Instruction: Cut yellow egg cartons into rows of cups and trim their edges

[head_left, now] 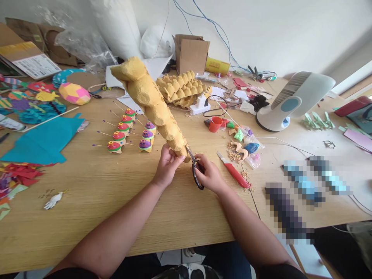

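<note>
Yellow egg-carton strip (154, 110): held in front of the wearer over the wooden table (122, 217), long axis on an 11-to-5 o'clock line, bumps in file; far end at 11 appears raised, near end at 5 between the hands. Left hand (168, 167): pinching the near end, thumb along the edge nearest the wearer. Right hand (208, 174): closed around the black loops of the scissors (194, 160); which fingers pass through them cannot be told. Scissors point to 11, roughly in line with the strip, blades at its right edge near the low end; blade gap not readable. From the left hand: one row of painted carton cups (118, 135) at 10 o'clock, stuck with pins, and a second, purple-topped row (147, 135) at 11. From the right hand: red-handled knife (236, 172) just beside it at 3, blade pointing between 10 and 11; red cup (215, 124) at 12; white fan (293, 102) farther off, between 1 and 2. From the strip's middle: stacked yellow cartons (183, 87) between 1 and 2.
</note>
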Available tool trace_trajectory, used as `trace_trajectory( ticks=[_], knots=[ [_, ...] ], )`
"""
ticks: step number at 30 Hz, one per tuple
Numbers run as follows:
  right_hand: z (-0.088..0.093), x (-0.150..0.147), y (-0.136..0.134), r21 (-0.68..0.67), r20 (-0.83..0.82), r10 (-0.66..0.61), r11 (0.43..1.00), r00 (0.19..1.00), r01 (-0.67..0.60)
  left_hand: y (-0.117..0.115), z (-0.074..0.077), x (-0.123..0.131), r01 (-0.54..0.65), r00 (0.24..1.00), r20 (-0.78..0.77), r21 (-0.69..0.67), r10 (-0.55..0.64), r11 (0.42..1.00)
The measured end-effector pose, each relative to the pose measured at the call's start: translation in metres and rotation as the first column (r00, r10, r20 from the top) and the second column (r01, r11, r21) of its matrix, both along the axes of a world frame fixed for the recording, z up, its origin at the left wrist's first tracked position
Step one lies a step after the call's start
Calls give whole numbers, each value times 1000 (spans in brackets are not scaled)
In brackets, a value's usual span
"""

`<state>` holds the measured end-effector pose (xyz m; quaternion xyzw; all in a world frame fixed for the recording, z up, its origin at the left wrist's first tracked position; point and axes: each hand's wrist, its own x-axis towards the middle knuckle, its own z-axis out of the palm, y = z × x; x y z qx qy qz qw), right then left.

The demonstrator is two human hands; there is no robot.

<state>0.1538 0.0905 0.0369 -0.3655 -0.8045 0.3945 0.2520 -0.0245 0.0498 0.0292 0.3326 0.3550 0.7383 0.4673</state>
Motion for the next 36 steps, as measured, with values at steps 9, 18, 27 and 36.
trace_trajectory(
  ticks=[9, 18, 27, 36],
  knots=[
    [-5, -3, 1, 27, 33, -131, 991, 991, 130, -1, -2, 1, 32, 998, -47, 0, -32, 999],
    [3, 3, 5, 153, 154, -161, 979, 975, 137, 0, -8, 0, 28, 999, -42, 9, -27, 1000],
    [2, 5, 6, 204, 251, -194, 968, 948, 144, 3, -18, -3, 23, 985, -175, 59, -12, 998],
    [8, 6, 6, 187, 295, -181, 974, 938, 129, 4, -17, -3, 35, 983, -180, 79, -20, 996]
  ],
)
